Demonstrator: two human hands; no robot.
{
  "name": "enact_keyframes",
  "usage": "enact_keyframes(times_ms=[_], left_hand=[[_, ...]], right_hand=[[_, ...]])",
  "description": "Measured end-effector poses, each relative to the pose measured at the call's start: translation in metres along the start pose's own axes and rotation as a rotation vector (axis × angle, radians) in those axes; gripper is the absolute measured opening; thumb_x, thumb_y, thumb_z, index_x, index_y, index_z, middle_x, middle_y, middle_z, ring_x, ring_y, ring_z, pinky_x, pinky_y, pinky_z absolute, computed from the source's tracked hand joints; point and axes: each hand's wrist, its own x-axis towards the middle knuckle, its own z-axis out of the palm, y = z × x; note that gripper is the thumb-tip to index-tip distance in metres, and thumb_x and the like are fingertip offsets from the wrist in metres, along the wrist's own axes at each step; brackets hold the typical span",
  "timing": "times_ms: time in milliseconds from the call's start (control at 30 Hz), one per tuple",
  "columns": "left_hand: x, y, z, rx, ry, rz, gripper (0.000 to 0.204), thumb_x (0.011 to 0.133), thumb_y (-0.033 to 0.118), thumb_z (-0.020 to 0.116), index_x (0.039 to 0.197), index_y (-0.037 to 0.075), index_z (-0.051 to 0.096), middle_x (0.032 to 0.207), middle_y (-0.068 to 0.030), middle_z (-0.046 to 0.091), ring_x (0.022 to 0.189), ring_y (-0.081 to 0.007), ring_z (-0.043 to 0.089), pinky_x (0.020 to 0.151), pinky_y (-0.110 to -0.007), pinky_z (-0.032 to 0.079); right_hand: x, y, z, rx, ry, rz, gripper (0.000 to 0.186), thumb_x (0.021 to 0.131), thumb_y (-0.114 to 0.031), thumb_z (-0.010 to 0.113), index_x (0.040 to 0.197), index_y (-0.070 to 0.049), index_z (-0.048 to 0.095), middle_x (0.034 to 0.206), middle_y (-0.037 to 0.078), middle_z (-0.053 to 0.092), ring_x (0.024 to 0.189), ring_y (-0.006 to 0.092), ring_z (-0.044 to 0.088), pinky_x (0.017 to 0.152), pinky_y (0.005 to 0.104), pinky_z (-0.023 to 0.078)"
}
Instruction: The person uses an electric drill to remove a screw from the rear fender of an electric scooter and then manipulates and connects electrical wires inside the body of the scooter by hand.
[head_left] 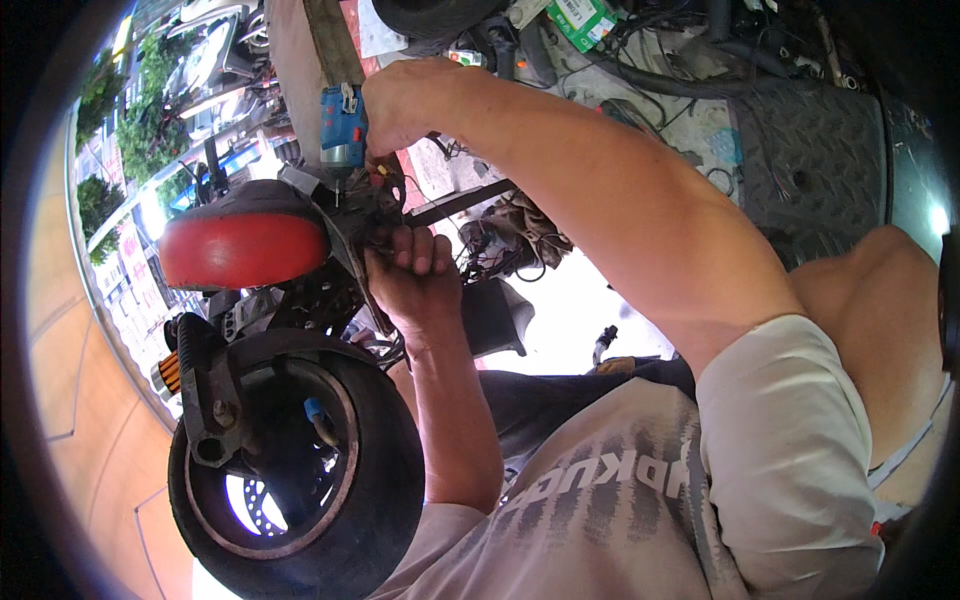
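My right hand [405,105] is closed on a blue cordless driver [342,122], held upright with its bit down over a dark bracket on the scooter. My left hand [415,280] is just below, fingers curled onto that black bracket [358,275]; its fingertips are partly hidden among wires. A red rear light housing [240,250] sits left of my left hand. Nearer me, a black scooter wheel [375,470] with a swingarm [205,385] and an orange-striped cylinder [168,375] fills the lower left.
Cables, a black tyre [430,15], a green box [580,20] and a textured black mat [810,170] lie at the top and right. A bare bent limb [865,300] shows at the right; whose, I cannot tell. A street with trees [140,140] shows at the left.
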Motion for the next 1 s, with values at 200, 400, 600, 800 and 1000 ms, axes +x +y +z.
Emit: enact_keyframes(times_ms=[200, 400, 600, 800, 1000], left_hand=[[0.001, -0.003, 0.004, 0.038, 0.057, 0.018, 0.024, 0.109, 0.033, 0.044, 0.093, 0.019, 0.056, 0.063, 0.0061, 0.038, 0.050, -0.0084, 0.035, 0.048, -0.027, 0.031], [0.000, -0.003, 0.005, 0.057, 0.055, 0.032, 0.024, 0.109, 0.032, 0.043, 0.093, 0.019, 0.055, 0.062, 0.0062, 0.038, 0.049, -0.0083, 0.034, 0.048, -0.027, 0.031], [0.000, -0.003, 0.008, 0.056, 0.059, 0.032, 0.023, 0.109, 0.033, 0.044, 0.093, 0.019, 0.055, 0.062, 0.0061, 0.038, 0.049, -0.0084, 0.034, 0.048, -0.027, 0.031], [0.001, -0.003, 0.006, 0.065, 0.042, 0.042, 0.025, 0.109, 0.033, 0.044, 0.093, 0.019, 0.055, 0.062, 0.0063, 0.038, 0.050, -0.0084, 0.034, 0.049, -0.027, 0.032], [0.004, -0.002, 0.005, 0.079, 0.084, 0.041, 0.025, 0.108, 0.033, 0.046, 0.088, 0.019, 0.051, 0.061, 0.0063, 0.037, 0.048, -0.0085, 0.034, 0.047, -0.026, 0.030]], right_hand=[[0.002, -0.001, 0.001, 0.035, -0.011, -0.001, 0.058, 0.070, -0.052, 0.085, 0.105, -0.007, 0.080, 0.103, 0.014, 0.077, 0.092, 0.0302, 0.075, 0.081, 0.0412, 0.059], [0.002, -0.001, -0.002, 0.002, -0.017, -0.053, 0.057, 0.069, -0.050, 0.085, 0.105, -0.006, 0.080, 0.102, 0.016, 0.077, 0.092, 0.0297, 0.075, 0.081, 0.0418, 0.059], [-0.004, -0.005, -0.008, -0.090, 0.049, -0.117, 0.050, 0.072, -0.045, 0.084, 0.106, -0.008, 0.079, 0.105, 0.015, 0.077, 0.097, 0.0310, 0.075, 0.087, 0.0419, 0.058], [0.003, -0.010, -0.005, -0.206, 0.174, -0.241, 0.038, 0.076, -0.034, 0.080, 0.104, -0.008, 0.079, 0.103, 0.014, 0.077, 0.099, 0.0309, 0.075, 0.087, 0.0423, 0.059], [-0.003, -0.020, -0.006, -0.266, 0.110, -0.197, 0.035, 0.076, -0.031, 0.078, 0.102, -0.009, 0.079, 0.102, 0.015, 0.077, 0.098, 0.0307, 0.075, 0.085, 0.0426, 0.060]])
